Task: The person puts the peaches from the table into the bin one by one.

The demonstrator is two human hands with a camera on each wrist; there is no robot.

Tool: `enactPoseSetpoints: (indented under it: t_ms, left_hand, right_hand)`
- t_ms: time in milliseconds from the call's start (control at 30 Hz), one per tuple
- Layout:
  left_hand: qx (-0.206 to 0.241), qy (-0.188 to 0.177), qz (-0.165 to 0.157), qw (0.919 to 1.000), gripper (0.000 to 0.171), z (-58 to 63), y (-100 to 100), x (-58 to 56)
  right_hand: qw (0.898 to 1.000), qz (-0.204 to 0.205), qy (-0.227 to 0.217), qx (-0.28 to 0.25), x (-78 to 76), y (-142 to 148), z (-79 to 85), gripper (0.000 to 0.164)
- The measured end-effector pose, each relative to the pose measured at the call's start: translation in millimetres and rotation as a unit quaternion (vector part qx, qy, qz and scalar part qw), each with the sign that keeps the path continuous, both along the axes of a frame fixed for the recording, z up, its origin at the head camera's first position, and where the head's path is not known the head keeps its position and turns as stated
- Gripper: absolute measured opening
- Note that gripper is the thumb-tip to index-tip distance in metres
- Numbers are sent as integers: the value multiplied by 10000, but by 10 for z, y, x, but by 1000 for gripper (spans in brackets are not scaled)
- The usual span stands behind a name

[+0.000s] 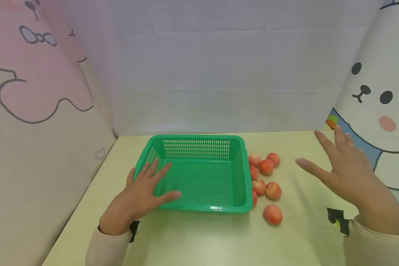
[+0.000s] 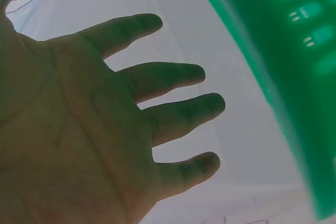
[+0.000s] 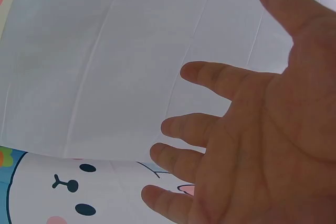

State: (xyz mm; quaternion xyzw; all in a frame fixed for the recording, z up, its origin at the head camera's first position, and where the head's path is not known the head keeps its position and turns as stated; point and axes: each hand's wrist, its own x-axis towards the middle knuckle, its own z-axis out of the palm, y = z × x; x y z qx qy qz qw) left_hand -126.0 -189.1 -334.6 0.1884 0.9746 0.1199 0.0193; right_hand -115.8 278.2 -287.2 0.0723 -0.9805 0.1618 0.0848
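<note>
A green plastic basket (image 1: 199, 210) with slotted walls stands on the table, nothing lying inside it. My left hand (image 1: 141, 195) is spread over its left front corner, fingers straight and apart. In the left wrist view the palm of that hand (image 2: 79, 124) faces the camera, and the basket's green rim (image 2: 262, 77) passes beyond the fingertips. Off to the right, my right hand (image 1: 349, 170) is raised with fingers spread and holds nothing. Between the basket and that hand lie several red-yellow peaches (image 1: 266, 167), some partly hidden behind the basket's right wall.
The pale wooden table (image 1: 199, 244) runs back to a plain white sheet (image 1: 219, 74). Cartoon-printed cloth (image 1: 36, 155) hangs along the left side, and another with a white bear face (image 1: 369, 111) along the right. One peach (image 1: 272, 214) lies nearer the front than the others.
</note>
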Motion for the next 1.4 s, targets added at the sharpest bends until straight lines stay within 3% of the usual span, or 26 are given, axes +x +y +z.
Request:
enactPoseSetpoints:
  t_ms: [233,367,500,733,833,967,1400]
  left_hand:
    - [-425,531,-196,9975,88,-441,-55,68]
    - [-382,1010,-232,9939,81,-556,-91,51]
    - [-338,1141,-67,9929,79,-564,-96,26]
    - [-311,609,417,9968,69,-575,-48,35]
    - [-201,559,530,9968,63,-597,-30,35]
    - [-171,730,532,9958,73,-631,-31,43]
    - [-363,674,483,9959,74,-612,15,30]
  right_hand:
    - [10000,40,-38,-45,12,4,-6,89]
    - [9999,8,-80,-69,19,18,4,89]
    - [9997,-21,-165,-157,33,42,23,89]
    - [9994,-34,-227,-245,31,83,45,90]
    - [9993,-24,-269,-242,24,98,42,90]
    - [9991,-24,-362,-198,12,89,44,90]
    - [9976,28,-464,-513,44,-16,79,90]
